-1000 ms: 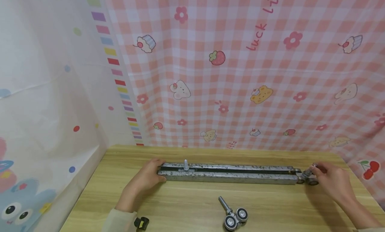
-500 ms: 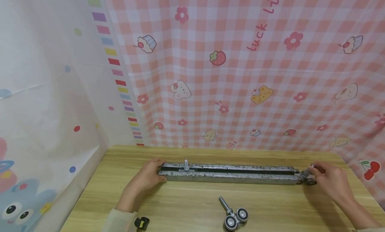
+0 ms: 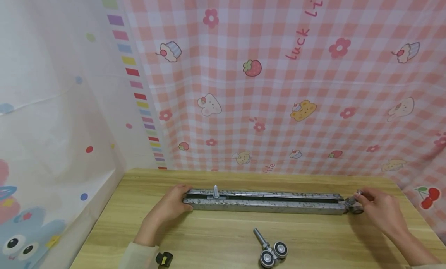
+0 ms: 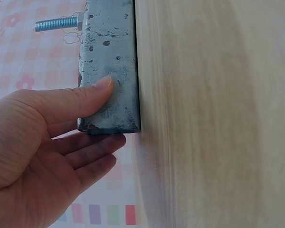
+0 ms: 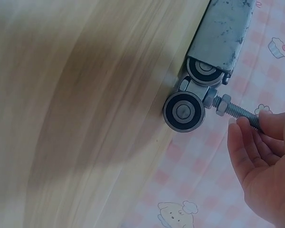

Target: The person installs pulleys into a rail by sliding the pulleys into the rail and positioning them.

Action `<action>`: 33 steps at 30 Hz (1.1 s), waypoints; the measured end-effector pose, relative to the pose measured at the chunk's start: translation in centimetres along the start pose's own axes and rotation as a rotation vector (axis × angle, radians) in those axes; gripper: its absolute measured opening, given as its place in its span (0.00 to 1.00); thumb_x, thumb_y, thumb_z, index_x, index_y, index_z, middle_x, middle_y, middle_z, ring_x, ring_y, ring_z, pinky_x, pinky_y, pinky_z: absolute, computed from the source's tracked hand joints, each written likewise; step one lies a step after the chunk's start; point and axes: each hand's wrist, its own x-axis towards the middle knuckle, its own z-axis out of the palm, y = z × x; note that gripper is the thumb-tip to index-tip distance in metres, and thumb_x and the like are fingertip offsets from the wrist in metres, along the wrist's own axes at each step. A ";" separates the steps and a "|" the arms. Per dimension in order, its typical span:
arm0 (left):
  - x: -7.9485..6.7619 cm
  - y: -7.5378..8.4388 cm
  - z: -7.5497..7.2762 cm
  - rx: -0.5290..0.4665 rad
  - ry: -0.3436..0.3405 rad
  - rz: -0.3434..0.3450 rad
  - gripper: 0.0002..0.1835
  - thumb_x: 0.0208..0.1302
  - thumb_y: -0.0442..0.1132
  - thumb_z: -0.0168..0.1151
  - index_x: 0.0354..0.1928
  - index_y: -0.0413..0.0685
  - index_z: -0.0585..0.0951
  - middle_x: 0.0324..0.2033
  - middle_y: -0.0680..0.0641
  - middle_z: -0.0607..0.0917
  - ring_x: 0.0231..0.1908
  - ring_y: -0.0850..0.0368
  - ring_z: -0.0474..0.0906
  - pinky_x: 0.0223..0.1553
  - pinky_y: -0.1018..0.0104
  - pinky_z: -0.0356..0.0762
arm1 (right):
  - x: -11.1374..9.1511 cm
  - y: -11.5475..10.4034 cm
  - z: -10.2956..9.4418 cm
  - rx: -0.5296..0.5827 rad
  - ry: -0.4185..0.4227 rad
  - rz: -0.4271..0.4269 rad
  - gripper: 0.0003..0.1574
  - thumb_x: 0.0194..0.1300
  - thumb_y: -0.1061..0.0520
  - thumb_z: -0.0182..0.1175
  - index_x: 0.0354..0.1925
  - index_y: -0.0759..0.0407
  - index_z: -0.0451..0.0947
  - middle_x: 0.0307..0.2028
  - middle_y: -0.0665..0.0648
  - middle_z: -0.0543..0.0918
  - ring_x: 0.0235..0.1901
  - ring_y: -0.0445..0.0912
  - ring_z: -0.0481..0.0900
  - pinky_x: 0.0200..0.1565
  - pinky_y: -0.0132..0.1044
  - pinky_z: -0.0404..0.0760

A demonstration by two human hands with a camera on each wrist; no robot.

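Observation:
A scuffed grey metal track (image 3: 265, 205) with a slot along its top lies across the table. My left hand (image 3: 171, 204) grips its left end, the thumb (image 4: 92, 99) on the near side wall. Close to that hand a threaded bolt (image 3: 215, 191) stands up from the slot. At the other end my right hand (image 3: 383, 209) pinches the threaded stem (image 5: 242, 114) of a roller trolley. One pair of that trolley's wheels sits partly inside the track's mouth; an outer wheel (image 5: 184, 111) is outside it.
A second roller trolley (image 3: 273, 254) with its bolt lies on the wooden table (image 3: 216, 238) in front of the track. Beside my left sleeve is a small black and yellow object (image 3: 164, 258). A pink checked cloth (image 3: 258, 91) hangs behind the table.
My right hand has moved left, bringing the trolley's leading wheels further into the track's right end. The left hand and the track have stayed put.

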 end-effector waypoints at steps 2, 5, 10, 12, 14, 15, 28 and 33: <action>0.0 0.0 0.0 -0.002 0.003 0.003 0.28 0.52 0.27 0.80 0.58 0.35 0.84 0.49 0.42 0.86 0.53 0.45 0.82 0.58 0.47 0.81 | 0.0 -0.1 0.1 0.012 -0.003 -0.008 0.13 0.71 0.63 0.67 0.47 0.74 0.85 0.33 0.65 0.89 0.22 0.30 0.74 0.20 0.32 0.74; 0.0 -0.1 0.1 -0.002 0.007 0.013 0.27 0.52 0.26 0.80 0.56 0.36 0.84 0.47 0.43 0.86 0.51 0.46 0.82 0.57 0.47 0.81 | -0.1 -0.3 0.2 0.020 -0.010 -0.022 0.11 0.71 0.63 0.67 0.46 0.73 0.85 0.33 0.65 0.89 0.21 0.32 0.75 0.19 0.33 0.74; 0.0 0.0 0.1 0.000 0.005 0.013 0.26 0.52 0.27 0.80 0.55 0.36 0.84 0.48 0.43 0.86 0.51 0.46 0.82 0.57 0.47 0.81 | -0.2 -0.6 0.5 0.023 -0.006 -0.044 0.08 0.71 0.64 0.67 0.43 0.70 0.86 0.31 0.62 0.89 0.20 0.32 0.74 0.19 0.33 0.72; 0.0 0.0 0.1 -0.002 0.004 0.008 0.27 0.52 0.26 0.80 0.56 0.36 0.84 0.47 0.43 0.86 0.51 0.46 0.82 0.57 0.47 0.81 | -0.3 -0.8 0.6 0.023 -0.002 -0.045 0.08 0.70 0.64 0.68 0.43 0.70 0.86 0.31 0.62 0.89 0.21 0.32 0.74 0.19 0.32 0.73; 0.0 0.1 0.1 -0.002 0.003 0.007 0.27 0.52 0.26 0.80 0.56 0.36 0.84 0.47 0.43 0.86 0.51 0.46 0.82 0.58 0.47 0.81 | -0.3 -1.0 0.6 0.028 -0.008 -0.042 0.08 0.71 0.63 0.67 0.43 0.71 0.86 0.31 0.62 0.89 0.21 0.32 0.73 0.19 0.32 0.73; 0.0 0.1 0.0 -0.003 0.002 0.007 0.27 0.52 0.26 0.80 0.56 0.36 0.84 0.47 0.43 0.85 0.51 0.46 0.82 0.58 0.46 0.81 | -0.3 -1.0 0.7 0.028 -0.009 -0.043 0.09 0.71 0.63 0.67 0.43 0.71 0.86 0.31 0.62 0.89 0.21 0.32 0.73 0.19 0.32 0.73; 0.0 -0.1 0.0 -0.013 -0.005 -0.002 0.27 0.53 0.27 0.80 0.57 0.37 0.84 0.48 0.43 0.86 0.52 0.46 0.82 0.58 0.46 0.81 | -0.1 -1.9 1.2 0.044 0.012 -0.085 0.10 0.67 0.65 0.70 0.44 0.72 0.86 0.32 0.63 0.89 0.23 0.30 0.77 0.21 0.30 0.76; 0.0 -0.1 0.0 -0.014 -0.006 -0.001 0.27 0.53 0.27 0.80 0.57 0.37 0.84 0.50 0.43 0.86 0.53 0.46 0.82 0.58 0.46 0.81 | -0.3 -2.3 1.3 0.063 0.006 -0.100 0.09 0.68 0.66 0.69 0.44 0.70 0.86 0.31 0.61 0.89 0.21 0.33 0.78 0.20 0.31 0.76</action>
